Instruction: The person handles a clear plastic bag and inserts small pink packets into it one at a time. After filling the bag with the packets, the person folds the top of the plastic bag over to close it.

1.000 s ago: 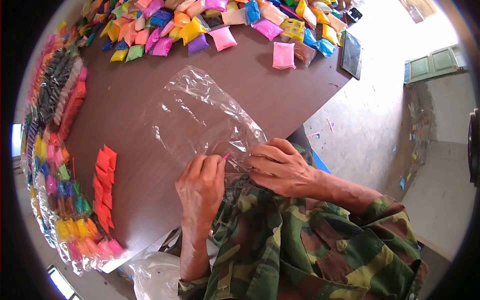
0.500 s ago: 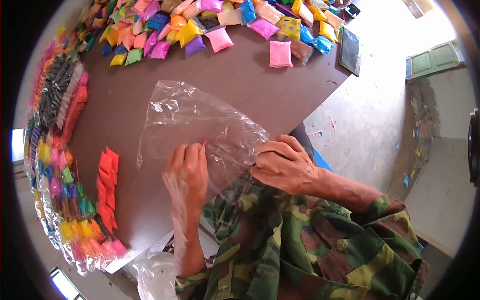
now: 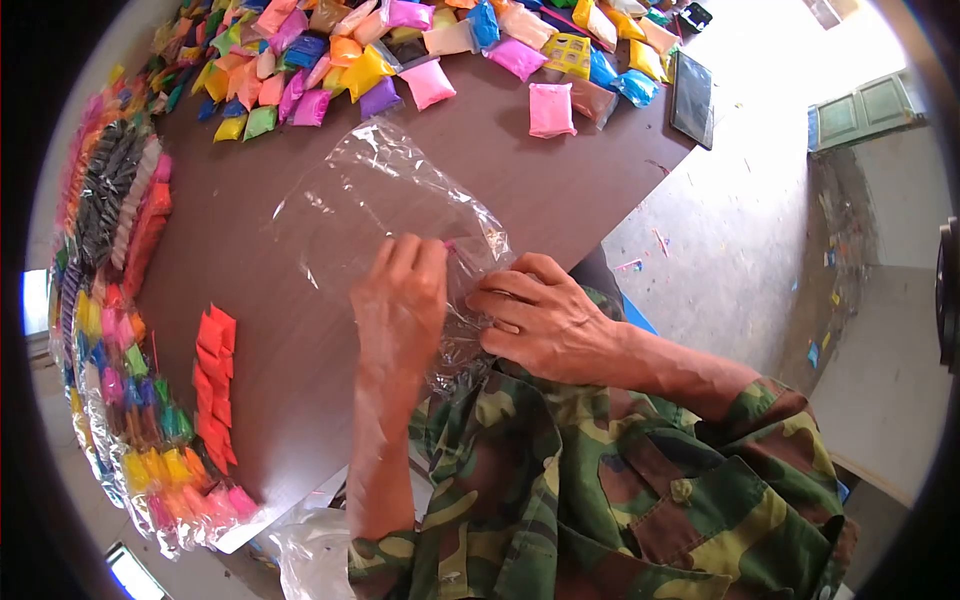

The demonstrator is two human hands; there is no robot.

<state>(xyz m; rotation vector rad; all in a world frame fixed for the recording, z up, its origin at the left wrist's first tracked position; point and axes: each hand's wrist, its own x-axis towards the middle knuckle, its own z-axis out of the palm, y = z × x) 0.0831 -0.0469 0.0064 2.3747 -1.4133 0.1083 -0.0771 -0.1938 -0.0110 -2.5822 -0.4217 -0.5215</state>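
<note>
A large clear plastic bag (image 3: 400,165) spreads over the table in front of me, its gathered edge reaching toward my body. My right hand (image 3: 548,310) pinches the bag near its lower right side, fingers curled around the film. Close to its left, my left hand (image 3: 402,290) is closed, slightly smeared by motion, with its fingertips over the bag. A thin pink piece (image 3: 450,246) sticks out at its fingertips; most of it is hidden. Left of my hands lies a double stack of flat orange-red packets (image 3: 214,385) on the brown table (image 3: 290,350).
Many small coloured packets (image 3: 428,84) are heaped along the far edge. Bagged rows of coloured packets (image 3: 125,375) line the left edge. A dark phone-like slab (image 3: 692,100) lies at the right corner. White plastic (image 3: 315,555) hangs below the table's near edge.
My left hand has moved right and up, closer to my right hand, carrying the pink piece. My right hand has shifted slightly left, and the bag's far part has folded and risen.
</note>
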